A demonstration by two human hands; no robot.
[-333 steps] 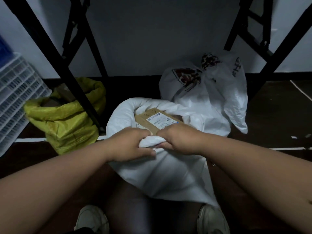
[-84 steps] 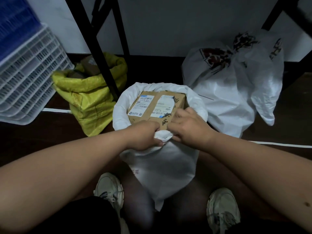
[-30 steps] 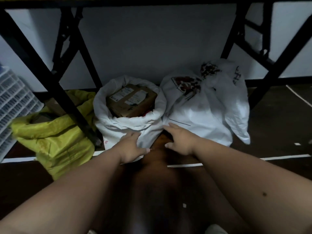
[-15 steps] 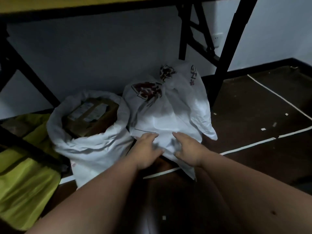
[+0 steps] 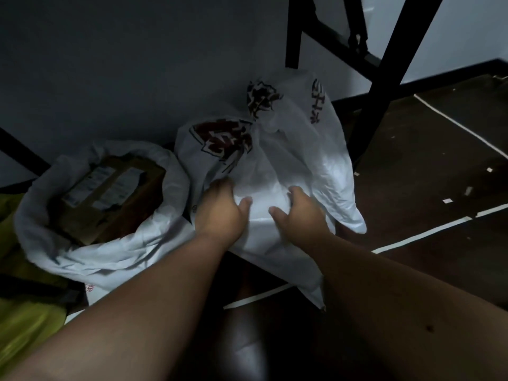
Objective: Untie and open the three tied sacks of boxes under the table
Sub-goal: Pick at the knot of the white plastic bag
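Note:
A white sack with dark red print (image 5: 291, 149) stands against the wall, its neck gathered shut near the top (image 5: 258, 111). My left hand (image 5: 220, 209) and my right hand (image 5: 301, 213) both hold its lower front, fingers curled into the fabric and thumbs spread towards each other. To the left, a plain white sack (image 5: 118, 257) stands with its rim rolled down. A brown labelled box (image 5: 110, 193) shows inside it. At the far left edge a yellow sack (image 5: 24, 323) is partly in view.
Black table legs (image 5: 384, 78) rise just right of the printed sack, and another bar (image 5: 19, 149) crosses at the left. White tape lines (image 5: 426, 233) run over the dark floor. A grey wall closes off the back.
My hands left the opened plain sack, which now stands back by the wall, and moved right onto the printed sack. Since half a second ago the fingers dug further into its fabric.

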